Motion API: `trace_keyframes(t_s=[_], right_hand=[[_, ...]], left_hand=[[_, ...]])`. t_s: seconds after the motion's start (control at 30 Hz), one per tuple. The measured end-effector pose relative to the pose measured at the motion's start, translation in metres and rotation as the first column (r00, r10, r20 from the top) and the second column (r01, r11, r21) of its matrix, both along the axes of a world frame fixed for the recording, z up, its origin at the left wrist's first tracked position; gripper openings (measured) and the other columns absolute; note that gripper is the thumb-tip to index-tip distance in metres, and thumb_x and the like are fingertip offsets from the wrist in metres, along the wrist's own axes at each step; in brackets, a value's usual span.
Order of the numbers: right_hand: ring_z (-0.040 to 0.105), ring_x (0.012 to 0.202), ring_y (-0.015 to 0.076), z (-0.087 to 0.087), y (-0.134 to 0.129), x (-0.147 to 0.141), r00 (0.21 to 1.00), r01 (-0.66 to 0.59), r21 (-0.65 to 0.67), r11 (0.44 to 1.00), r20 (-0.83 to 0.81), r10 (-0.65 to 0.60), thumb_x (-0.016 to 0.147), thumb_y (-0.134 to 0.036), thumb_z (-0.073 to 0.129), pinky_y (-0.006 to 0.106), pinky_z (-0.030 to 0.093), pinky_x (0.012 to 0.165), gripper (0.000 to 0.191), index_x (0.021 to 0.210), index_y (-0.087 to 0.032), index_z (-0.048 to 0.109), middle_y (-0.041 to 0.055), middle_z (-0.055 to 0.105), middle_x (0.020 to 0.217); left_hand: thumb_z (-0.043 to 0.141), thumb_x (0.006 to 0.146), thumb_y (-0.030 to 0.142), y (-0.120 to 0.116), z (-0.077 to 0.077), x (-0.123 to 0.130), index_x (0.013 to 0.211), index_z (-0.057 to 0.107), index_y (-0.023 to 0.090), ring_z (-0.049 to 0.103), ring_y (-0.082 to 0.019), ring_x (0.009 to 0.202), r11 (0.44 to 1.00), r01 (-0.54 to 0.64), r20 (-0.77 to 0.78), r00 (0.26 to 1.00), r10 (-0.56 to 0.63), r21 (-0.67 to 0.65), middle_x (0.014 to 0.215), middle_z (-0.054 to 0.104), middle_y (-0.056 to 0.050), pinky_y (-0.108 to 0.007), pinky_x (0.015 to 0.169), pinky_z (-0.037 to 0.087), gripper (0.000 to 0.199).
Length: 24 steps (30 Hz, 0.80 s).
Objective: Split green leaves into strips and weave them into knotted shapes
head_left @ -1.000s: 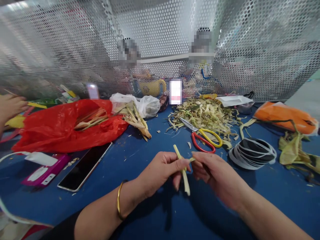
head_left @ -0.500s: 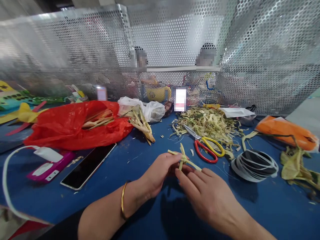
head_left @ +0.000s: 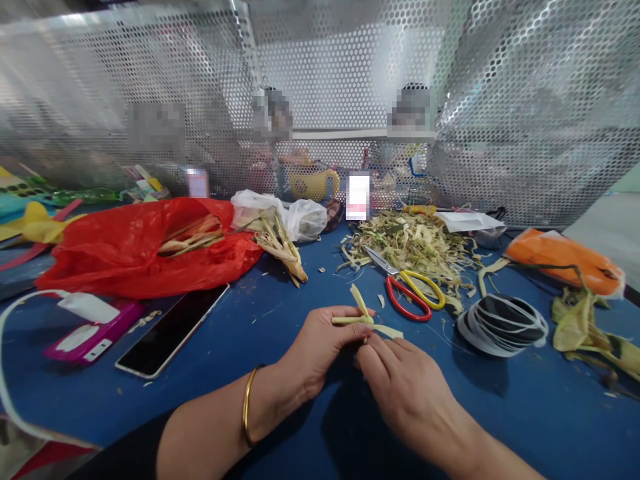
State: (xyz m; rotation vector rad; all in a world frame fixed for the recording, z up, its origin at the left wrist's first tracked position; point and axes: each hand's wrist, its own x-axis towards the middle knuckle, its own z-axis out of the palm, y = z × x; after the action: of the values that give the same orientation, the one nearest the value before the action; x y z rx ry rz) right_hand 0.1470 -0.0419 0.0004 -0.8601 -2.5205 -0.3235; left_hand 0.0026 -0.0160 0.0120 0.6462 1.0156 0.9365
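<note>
Pale green plant strips (head_left: 369, 320), crossed into a small knot with loose ends sticking out, are held above the blue table (head_left: 280, 320). My left hand (head_left: 325, 343) pinches the knot between thumb and fingers; a gold bangle (head_left: 247, 407) circles that wrist. Close against it, my right hand (head_left: 400, 373) has its fingers curled at the lower side of the knot, where a strip end appears gripped; the fingertips are partly hidden. Just beyond the hands lie scissors (head_left: 407, 290) with one red and one yellow handle. Behind them is a heap of shredded plant strips (head_left: 415, 247).
At right are a spool of white cord (head_left: 503, 325), dry leaves (head_left: 580, 323) and an orange packet (head_left: 565, 260). To the left lie a red plastic bag (head_left: 115, 253), a phone (head_left: 173, 333) and a purple power strip (head_left: 95, 333). A perforated metal screen (head_left: 345, 80) stands behind, people beyond it.
My left thumb has moved down over the knot. My right hand's fingers have curled in, from extended to bent, below it. The view has shifted slightly.
</note>
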Motion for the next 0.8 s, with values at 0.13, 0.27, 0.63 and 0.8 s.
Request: trace_keyframes(t_s=[0.13, 0.27, 0.63, 0.8], right_hand=[[0.045, 0.059, 0.0168, 0.002, -0.003, 0.0, 0.996, -0.084, -0.048, 0.995, -0.044, 0.082, 0.094, -0.008, 0.03, 0.03, 0.036, 0.061, 0.03, 0.073, -0.019, 0.05, 0.0034, 0.055, 0.068], [0.045, 0.059, 0.0159, -0.001, -0.001, -0.001, 0.992, -0.102, -0.097, 0.99, -0.082, 0.094, 0.095, -0.009, 0.03, 0.029, 0.036, 0.06, 0.033, 0.071, -0.019, 0.05, 0.0024, 0.054, 0.066], [0.06, 0.077, 0.0184, 0.017, 0.014, 0.026, 0.827, 0.256, -0.328, 0.909, -0.413, -0.382, 0.094, -0.032, 0.046, 0.028, 0.042, 0.067, 0.019, 0.092, -0.02, 0.06, 0.0066, 0.065, 0.087], [0.053, 0.06, 0.0143, 0.013, 0.022, 0.024, 0.887, 0.113, -0.705, 0.7, -0.245, -0.39, 0.094, -0.041, 0.046, 0.025, 0.037, 0.054, 0.03, 0.074, -0.022, 0.059, -0.0005, 0.059, 0.067]], left_hand=[[0.082, 0.06, 0.023, -0.001, -0.003, 0.001, 0.092, 0.071, 0.01, 0.061, -0.012, 0.061, 1.0, 0.006, -0.026, 1.0, -0.005, 0.021, 0.068, 0.071, -0.007, -0.022, 0.063, 0.046, 0.037], [0.082, 0.06, 0.024, 0.001, -0.005, 0.0, 0.098, 0.07, 0.011, 0.063, -0.014, 0.062, 1.0, 0.022, -0.027, 0.999, -0.022, 0.004, 0.07, 0.071, -0.007, -0.024, 0.065, 0.047, 0.042], [0.064, 0.078, 0.045, 0.01, 0.007, -0.012, 0.098, 0.07, 0.014, 0.068, -0.019, 0.072, 0.983, 0.163, -0.088, 0.984, -0.155, 0.084, 0.08, 0.073, -0.01, -0.028, 0.068, 0.048, 0.037], [0.081, 0.061, 0.031, 0.008, 0.008, -0.008, 0.085, 0.071, 0.012, 0.065, -0.015, 0.062, 0.988, 0.139, -0.138, 0.982, -0.129, 0.062, 0.069, 0.071, -0.006, -0.026, 0.066, 0.05, 0.032]])
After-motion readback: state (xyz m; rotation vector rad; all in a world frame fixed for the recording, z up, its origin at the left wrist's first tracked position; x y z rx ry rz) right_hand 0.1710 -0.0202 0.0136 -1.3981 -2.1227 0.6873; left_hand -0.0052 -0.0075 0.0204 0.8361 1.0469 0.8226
